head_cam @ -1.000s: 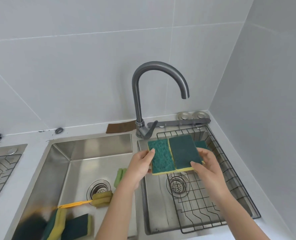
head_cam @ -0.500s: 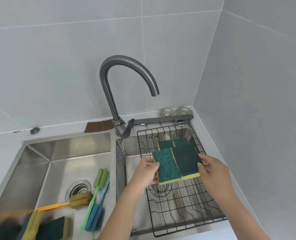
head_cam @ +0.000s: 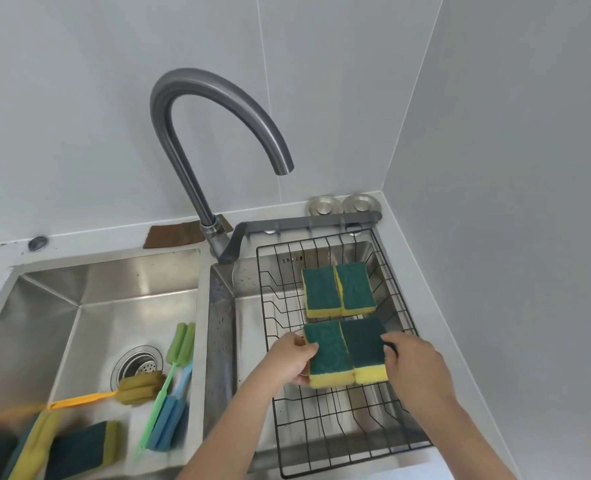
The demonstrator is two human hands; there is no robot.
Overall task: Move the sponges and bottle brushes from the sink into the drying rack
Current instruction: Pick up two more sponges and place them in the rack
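- Head camera view: a person's left hand [head_cam: 292, 358] and right hand [head_cam: 413, 363] each pinch one green-and-yellow sponge, holding the pair of sponges [head_cam: 346, 351] side by side and touching, low over the black wire drying rack [head_cam: 325, 452] that sits in the right basin.
- Two more sponges [head_cam: 339, 289] already lie on the rack's far end, just beyond the held pair.
- Whether the held pair rests on the wires or hangs just above them cannot be told from this angle.
- Left sink basin [head_cam: 55, 306] still holds the rest: a green bottle brush [head_cam: 169, 372], a blue one [head_cam: 171, 420] under it, an orange-handled brush [head_cam: 114, 393] by the drain, and blurred sponges [head_cam: 62, 452] at the near edge.
- Risk, as a judgement: let go unevenly, one sponge could tip on the raised wire dividers and lean on its neighbour, or nudge the far two out of line.
- Wet foam is soft; a pinch on one edge may let the other end sag and catch a wire.
- Thin brush handles could later slip through the rack's gaps unless laid across the wires.
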